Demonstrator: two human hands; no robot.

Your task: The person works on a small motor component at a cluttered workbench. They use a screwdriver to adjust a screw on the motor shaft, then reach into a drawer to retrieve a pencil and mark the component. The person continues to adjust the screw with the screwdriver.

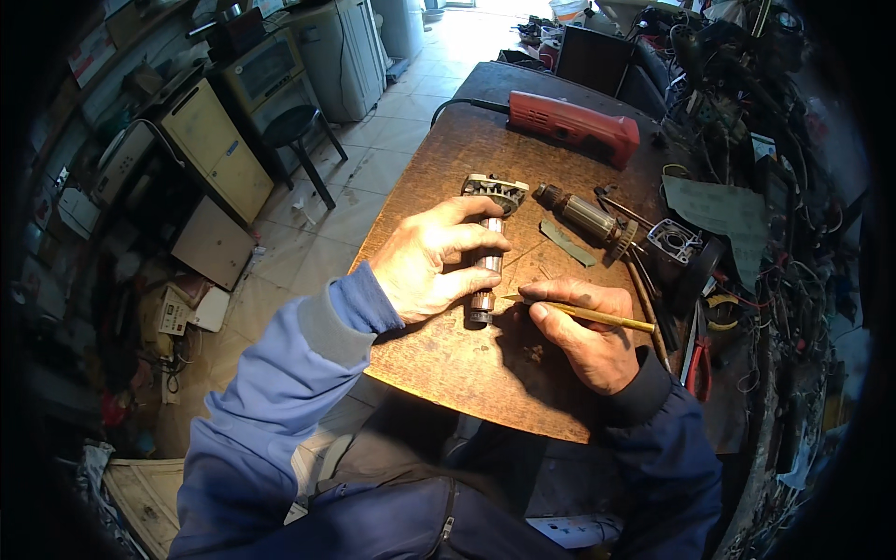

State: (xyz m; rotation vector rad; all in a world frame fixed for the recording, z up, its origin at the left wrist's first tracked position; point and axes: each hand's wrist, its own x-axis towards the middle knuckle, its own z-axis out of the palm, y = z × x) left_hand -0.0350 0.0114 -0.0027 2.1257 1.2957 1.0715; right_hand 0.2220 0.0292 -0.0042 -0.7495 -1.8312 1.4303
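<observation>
My left hand (434, 257) is closed around a motor armature (483, 301) lying on the wooden table. Its far end carries a toothed or finned round part in a pale metal mount (495, 189); the copper commutator and a dark end piece point toward me. Pinched in my right hand (593, 331) is a slim, yellowish pencil-like tool (607, 318). Its pointed tip is beside the commutator; whether it touches cannot be made out. Just beyond my right hand lie a narrow grey-green strip (567, 245) and a second armature (590, 215) with a fan.
A red power tool body (574, 123) with a black cord lies at the table's far end. To the right are a metal gear housing (674, 241), red-handled pliers (698, 366), a greenish sheet (719, 224) and heaped wires. A black stool (294, 126) stands on the floor left.
</observation>
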